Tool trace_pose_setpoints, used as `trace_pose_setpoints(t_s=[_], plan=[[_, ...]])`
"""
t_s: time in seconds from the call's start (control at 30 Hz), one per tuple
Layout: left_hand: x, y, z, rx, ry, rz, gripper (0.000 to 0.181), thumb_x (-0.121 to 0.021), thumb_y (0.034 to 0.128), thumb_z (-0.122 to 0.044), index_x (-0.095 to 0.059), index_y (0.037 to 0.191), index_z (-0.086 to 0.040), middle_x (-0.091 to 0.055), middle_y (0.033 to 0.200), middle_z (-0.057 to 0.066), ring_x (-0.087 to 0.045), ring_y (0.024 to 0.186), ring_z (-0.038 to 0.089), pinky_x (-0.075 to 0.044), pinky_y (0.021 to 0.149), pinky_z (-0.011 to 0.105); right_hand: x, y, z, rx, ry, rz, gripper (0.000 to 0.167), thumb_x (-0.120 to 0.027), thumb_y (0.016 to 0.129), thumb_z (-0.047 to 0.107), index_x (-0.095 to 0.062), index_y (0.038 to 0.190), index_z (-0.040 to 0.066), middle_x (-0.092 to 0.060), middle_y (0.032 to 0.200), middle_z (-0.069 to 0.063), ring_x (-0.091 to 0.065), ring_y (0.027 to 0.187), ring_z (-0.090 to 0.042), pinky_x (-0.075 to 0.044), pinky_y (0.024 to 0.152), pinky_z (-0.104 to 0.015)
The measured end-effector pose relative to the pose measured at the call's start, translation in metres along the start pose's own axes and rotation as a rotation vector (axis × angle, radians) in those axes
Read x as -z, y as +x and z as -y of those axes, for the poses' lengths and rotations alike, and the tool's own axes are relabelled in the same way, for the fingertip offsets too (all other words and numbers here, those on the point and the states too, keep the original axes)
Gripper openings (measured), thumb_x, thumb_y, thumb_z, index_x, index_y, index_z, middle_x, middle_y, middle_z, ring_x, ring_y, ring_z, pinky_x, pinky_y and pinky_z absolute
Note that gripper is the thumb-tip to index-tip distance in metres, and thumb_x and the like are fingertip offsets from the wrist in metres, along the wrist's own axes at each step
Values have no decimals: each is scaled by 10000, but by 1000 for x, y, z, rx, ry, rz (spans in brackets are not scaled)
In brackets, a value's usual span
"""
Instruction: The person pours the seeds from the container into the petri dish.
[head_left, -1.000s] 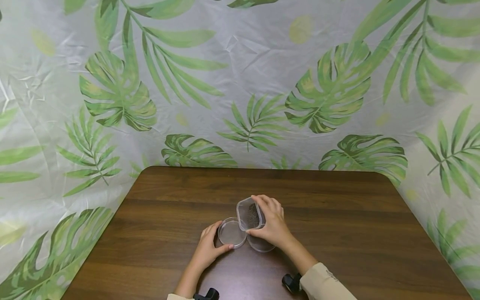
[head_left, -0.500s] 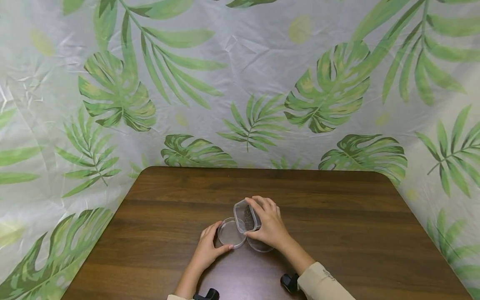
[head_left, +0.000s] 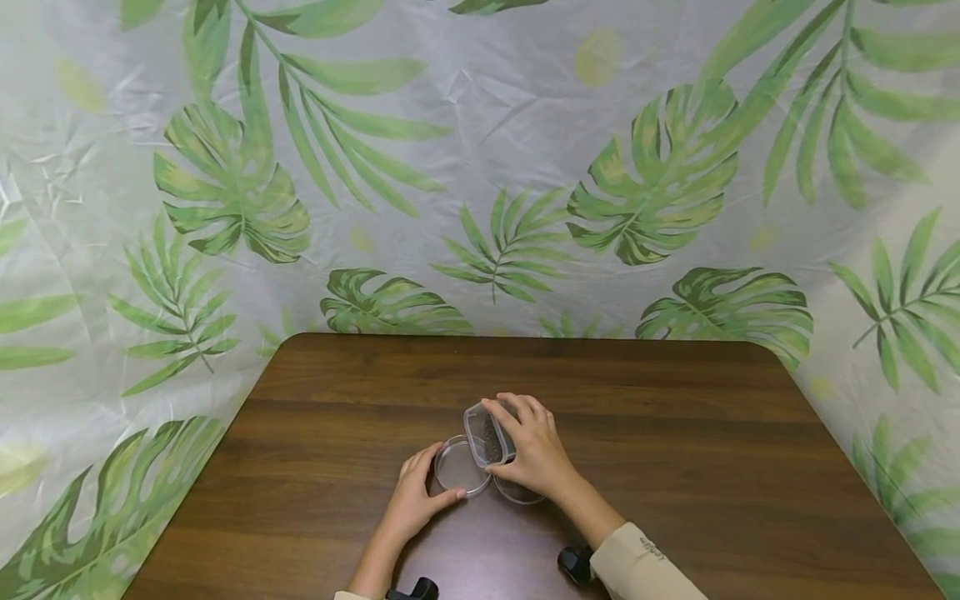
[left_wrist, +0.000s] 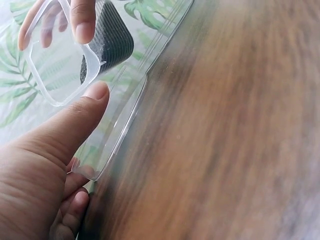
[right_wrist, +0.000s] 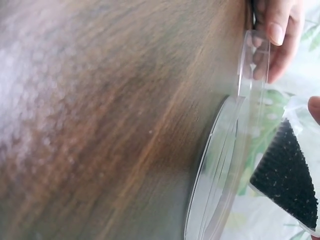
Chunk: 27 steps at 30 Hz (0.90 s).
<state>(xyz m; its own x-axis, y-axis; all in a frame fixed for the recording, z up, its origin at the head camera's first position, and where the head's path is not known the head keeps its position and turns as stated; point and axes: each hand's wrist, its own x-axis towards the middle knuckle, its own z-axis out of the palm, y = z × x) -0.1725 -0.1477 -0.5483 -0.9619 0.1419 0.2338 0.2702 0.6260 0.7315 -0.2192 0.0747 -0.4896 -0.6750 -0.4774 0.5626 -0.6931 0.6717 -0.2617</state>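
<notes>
The left hand [head_left: 414, 496] curves round the side of a clear round dish [head_left: 459, 468] on the table, thumb at the near rim and fingers at the far rim. Tilted toward that dish is a clear squarish container [head_left: 477, 433] with dark grains [right_wrist: 287, 175] gathered against one side. The right hand [head_left: 531, 442] grips it by its edges, thumb below and fingers above. A second clear round dish [head_left: 517, 492] sits under the right hand, close against the first. In the left wrist view the left thumb lies near the container [left_wrist: 47, 92].
The dark wood table [head_left: 675, 450] extends round the hands, its far edge against a leaf-patterned sheet [head_left: 517, 150]. Black wrist devices [head_left: 574, 565] are strapped near both sleeves.
The right hand has moved slightly left with the container, which now hangs farther over the left dish and is turned a little more. The left hand and dishes stay in place.
</notes>
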Motion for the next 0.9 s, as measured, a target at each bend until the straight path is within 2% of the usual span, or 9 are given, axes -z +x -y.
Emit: trace_pose_setpoints(t_s=[0.43, 0.9], plan=[[0, 0, 0, -9, 7, 1, 830, -699, 678, -507, -412, 1325, -72, -445, 1302, 125, -344, 1192, 342, -324, 924, 527, -2, 1, 1, 20, -33, 29, 985, -855, 504, 391, -391, 1357, 231, -366, 1320, -45, -297, 1182, -258, -306, 893, -453], [0, -1, -1, 4, -3, -4, 819, -720, 673, -480, -419, 1319, -78, -444, 1302, 129, -342, 1196, 336, -320, 935, 515, -3, 2, 2, 69, -74, 43, 983, -855, 511, 384, -381, 1359, 235, -367, 1330, -69, -305, 1188, -289, -311, 900, -467]])
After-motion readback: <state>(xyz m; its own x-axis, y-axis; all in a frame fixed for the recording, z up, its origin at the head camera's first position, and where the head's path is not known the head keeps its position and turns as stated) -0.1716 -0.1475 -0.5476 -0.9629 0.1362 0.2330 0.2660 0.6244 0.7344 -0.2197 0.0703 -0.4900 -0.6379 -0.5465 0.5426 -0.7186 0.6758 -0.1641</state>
